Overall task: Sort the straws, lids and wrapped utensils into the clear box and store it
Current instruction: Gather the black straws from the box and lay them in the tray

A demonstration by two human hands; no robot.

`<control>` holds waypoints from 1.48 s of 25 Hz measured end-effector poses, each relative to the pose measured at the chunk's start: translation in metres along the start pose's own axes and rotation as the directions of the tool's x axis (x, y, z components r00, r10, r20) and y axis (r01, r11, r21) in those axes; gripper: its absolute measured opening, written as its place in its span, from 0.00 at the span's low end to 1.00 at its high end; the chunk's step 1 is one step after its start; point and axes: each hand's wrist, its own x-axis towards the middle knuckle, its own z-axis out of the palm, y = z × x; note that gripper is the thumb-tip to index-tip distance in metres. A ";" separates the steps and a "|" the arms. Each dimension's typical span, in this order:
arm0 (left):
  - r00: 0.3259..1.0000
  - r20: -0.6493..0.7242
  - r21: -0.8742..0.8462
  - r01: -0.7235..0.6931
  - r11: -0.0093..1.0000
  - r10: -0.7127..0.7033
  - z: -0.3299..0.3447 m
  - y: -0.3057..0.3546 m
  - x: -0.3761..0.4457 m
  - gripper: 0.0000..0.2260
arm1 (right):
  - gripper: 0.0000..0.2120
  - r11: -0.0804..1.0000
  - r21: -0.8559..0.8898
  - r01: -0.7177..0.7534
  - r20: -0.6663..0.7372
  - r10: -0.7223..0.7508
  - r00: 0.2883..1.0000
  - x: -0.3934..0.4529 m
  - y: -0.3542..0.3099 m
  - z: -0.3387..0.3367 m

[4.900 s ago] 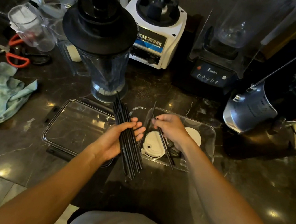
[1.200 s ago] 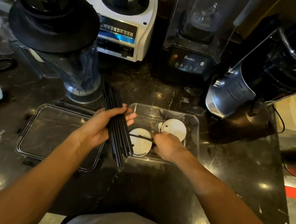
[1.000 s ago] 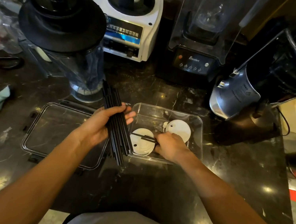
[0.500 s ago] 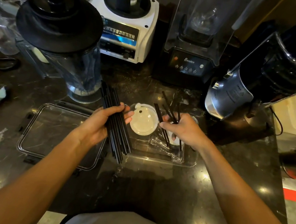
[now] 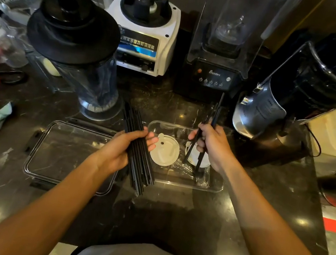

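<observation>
The person stands at the dark counter (image 5: 171,215), gathering straws. The left hand (image 5: 119,153) is clamped around a thick bundle of black straws (image 5: 139,155), held just left of the clear box (image 5: 215,184). The right hand (image 5: 209,149) pinches a few more straws (image 5: 209,120) upright over the box, their lower ends inside it. Two white lids (image 5: 164,151) lie in the box beside crinkled wrapping. Its lid tray (image 5: 67,151) rests alongside. Next, I'd guess, the loose straws must join the bundle, aligned.
</observation>
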 end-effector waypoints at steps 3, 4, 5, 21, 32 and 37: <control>1.000 0.022 0.021 0.004 1.000 -0.004 0.001 -0.003 -0.004 0.06 | 0.06 1.000 0.002 -0.004 0.027 0.004 1.000 0.000 -0.005 0.017; 1.000 0.030 0.024 0.004 1.000 -0.004 0.000 -0.003 -0.006 0.08 | 0.06 0.998 0.061 -0.012 0.056 0.008 0.998 -0.001 -0.008 0.024; 0.999 0.040 0.027 0.002 1.000 -0.003 -0.001 -0.003 -0.007 0.09 | 0.05 0.992 0.124 -0.023 0.088 0.012 0.996 -0.003 -0.011 0.029; 0.992 0.101 0.001 -0.081 0.997 0.081 -0.062 0.000 -0.049 0.17 | 0.17 0.955 -0.291 0.048 0.324 0.052 0.945 -0.036 -0.015 0.175; 0.994 0.017 -0.065 -0.105 0.992 0.107 -0.115 -0.002 -0.081 0.15 | 0.18 0.832 -0.553 0.042 0.466 0.267 0.844 -0.046 0.017 0.237; 0.997 0.004 -0.082 -0.075 0.994 0.076 -0.132 0.005 -0.086 0.16 | 0.17 0.808 -0.587 0.048 0.521 0.332 0.786 -0.050 0.015 0.247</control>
